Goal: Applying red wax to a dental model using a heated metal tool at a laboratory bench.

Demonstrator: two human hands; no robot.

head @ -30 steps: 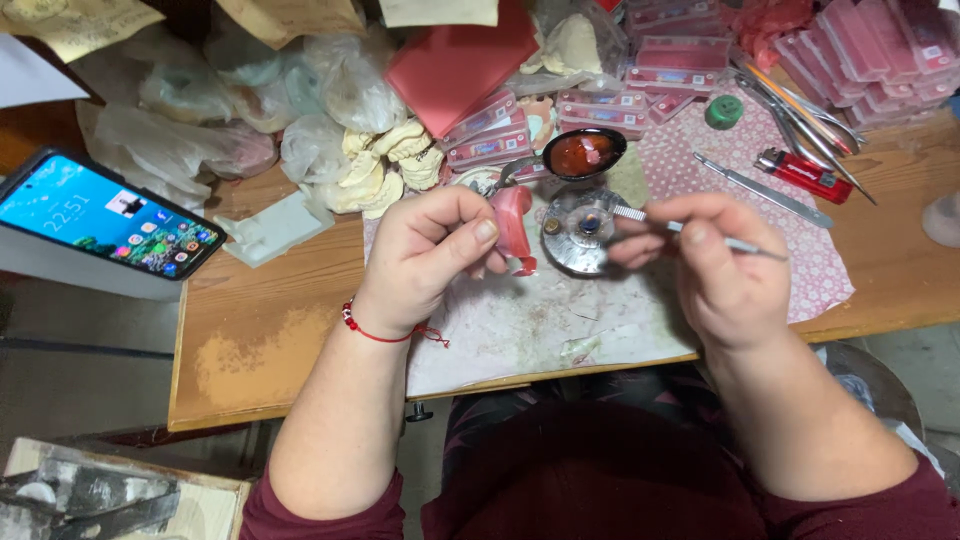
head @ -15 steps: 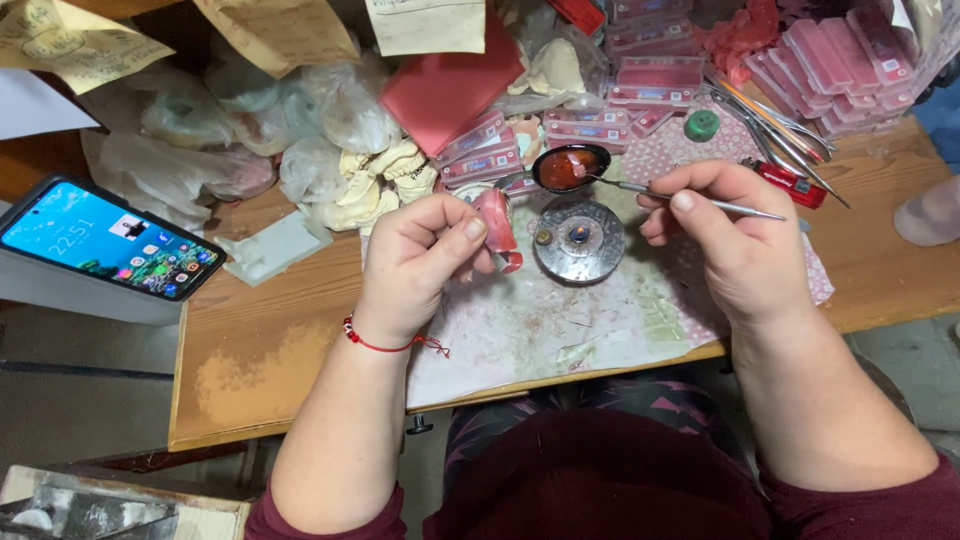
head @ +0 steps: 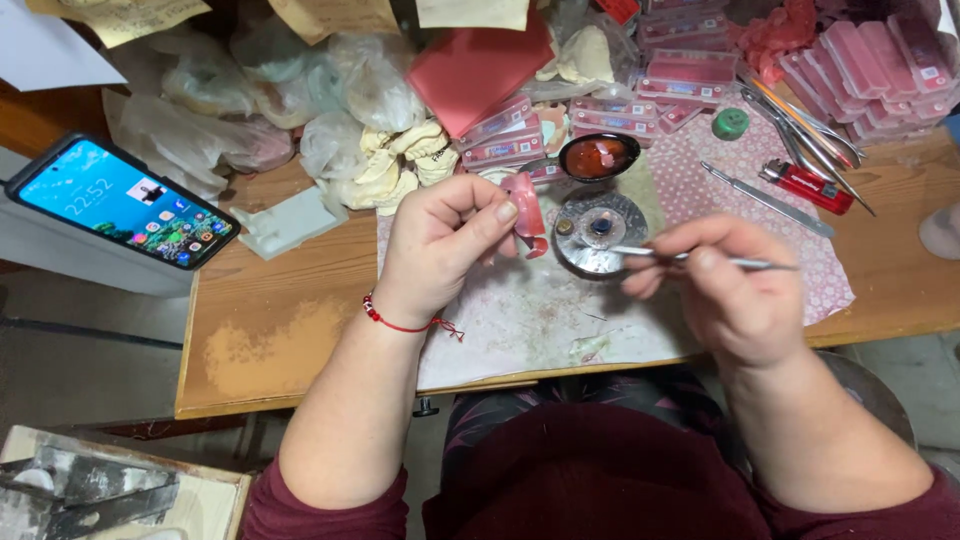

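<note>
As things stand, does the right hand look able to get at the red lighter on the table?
Probably yes, but not freely: the right hand pinches a thin metal tool, so its fingers are taken. The red lighter lies in the open up and right of it, nothing between.

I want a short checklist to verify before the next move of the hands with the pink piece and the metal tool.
1. Left hand grips the pink wax piece: ok.
2. Right hand holds the thin metal tool: ok.
3. Tool tip over the round metal burner: ok.
4. Burner flame lit: cannot tell.
5. Dark spoon with red wax close behind the burner: ok.
6. Red lighter apart from the burner: ok.
</note>
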